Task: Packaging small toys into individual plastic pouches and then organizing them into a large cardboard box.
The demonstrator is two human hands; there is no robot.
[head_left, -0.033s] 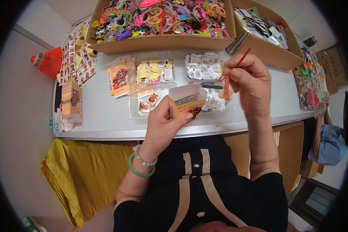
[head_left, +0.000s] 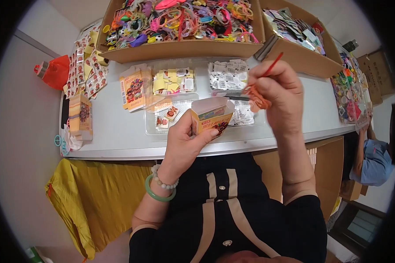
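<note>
My left hand point(head_left: 186, 138) is closed round a small yellow-orange cardboard box point(head_left: 213, 122) with a printed cartoon figure. The box's top is open, its white flap stands up, and a colourful flat piece shows inside. To the right and a little above, my right hand point(head_left: 283, 90) pinches an orange corded trinket point(head_left: 260, 101). A thin red strip point(head_left: 274, 65) sticks up from the same fingers; whether it belongs to the trinket I cannot tell. Behind the box, a clear tray point(head_left: 151, 127) holds a few small printed pieces point(head_left: 172, 112).
Clear trays of yellow-and-white slips point(head_left: 173, 81) and white packets point(head_left: 228, 72) lie behind my hands. A large carton of colourful bands and trinkets point(head_left: 180, 22) and a carton of flat packets point(head_left: 294, 30) stand farther back. Flat boxes point(head_left: 134, 90) lie left. Another person point(head_left: 373, 162) is at the right.
My right hand has shifted slightly left, and the orange trinket hanging from it has swung up and bunched. My left hand keeps its hold on the box.
</note>
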